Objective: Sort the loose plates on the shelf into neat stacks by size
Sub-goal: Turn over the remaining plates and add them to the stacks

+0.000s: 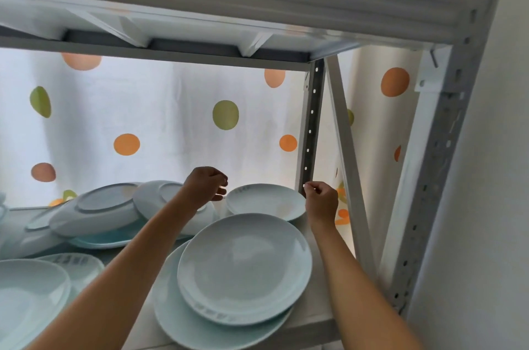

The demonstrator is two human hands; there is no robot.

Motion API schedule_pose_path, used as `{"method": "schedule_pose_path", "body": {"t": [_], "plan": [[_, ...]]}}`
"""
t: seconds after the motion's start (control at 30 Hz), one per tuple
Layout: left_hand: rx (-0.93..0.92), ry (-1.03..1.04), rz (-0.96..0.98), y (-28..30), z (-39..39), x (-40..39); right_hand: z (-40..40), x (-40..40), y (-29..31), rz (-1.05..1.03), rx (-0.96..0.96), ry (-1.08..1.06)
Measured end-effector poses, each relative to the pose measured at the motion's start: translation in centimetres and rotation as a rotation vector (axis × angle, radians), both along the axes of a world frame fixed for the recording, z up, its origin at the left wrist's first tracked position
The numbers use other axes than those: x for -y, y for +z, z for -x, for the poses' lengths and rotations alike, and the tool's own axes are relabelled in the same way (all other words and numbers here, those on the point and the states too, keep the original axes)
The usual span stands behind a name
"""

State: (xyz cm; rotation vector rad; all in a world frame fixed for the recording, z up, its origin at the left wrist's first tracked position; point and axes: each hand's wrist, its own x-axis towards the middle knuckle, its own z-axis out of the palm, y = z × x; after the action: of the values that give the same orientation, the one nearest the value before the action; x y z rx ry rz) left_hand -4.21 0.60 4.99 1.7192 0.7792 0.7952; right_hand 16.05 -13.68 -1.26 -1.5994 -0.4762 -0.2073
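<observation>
A small pale plate is being held at the back right of the shelf, near the rear upright post. Its left rim is being pinched by the left hand, and its right rim is being gripped by the right hand, so both grips are closed on it. Just in front, a larger plate is lying on a still larger plate. To the left, two upturned plates are being propped tilted on others. A dotted curtain is hanging behind the shelf.
</observation>
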Motion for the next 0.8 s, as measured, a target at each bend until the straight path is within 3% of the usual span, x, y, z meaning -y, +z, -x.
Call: {"method": "schedule_pose_path", "body": {"t": [0.2, 0.43, 0.6, 0.8], "plan": [[-0.105, 0.007, 0.17, -0.4, -2.6, -2.0, -0.4, -0.6, -1.3, 0.274, 0.027, -0.15], [-0.231, -0.047, 0.218, -1.1, -4.2, -2.1, -0.4, -1.2, -1.8, 0.488, 0.014, -0.105], [-0.233, 0.0, 0.173, -1.6, -4.5, -1.9, -0.6, -1.2, -1.7, 0.517, -0.013, -0.126], [-0.295, -0.059, 0.362, -2.5, -4.8, -1.8, -0.8, -1.2, -1.9, 0.479, -0.204, -0.066]]}}
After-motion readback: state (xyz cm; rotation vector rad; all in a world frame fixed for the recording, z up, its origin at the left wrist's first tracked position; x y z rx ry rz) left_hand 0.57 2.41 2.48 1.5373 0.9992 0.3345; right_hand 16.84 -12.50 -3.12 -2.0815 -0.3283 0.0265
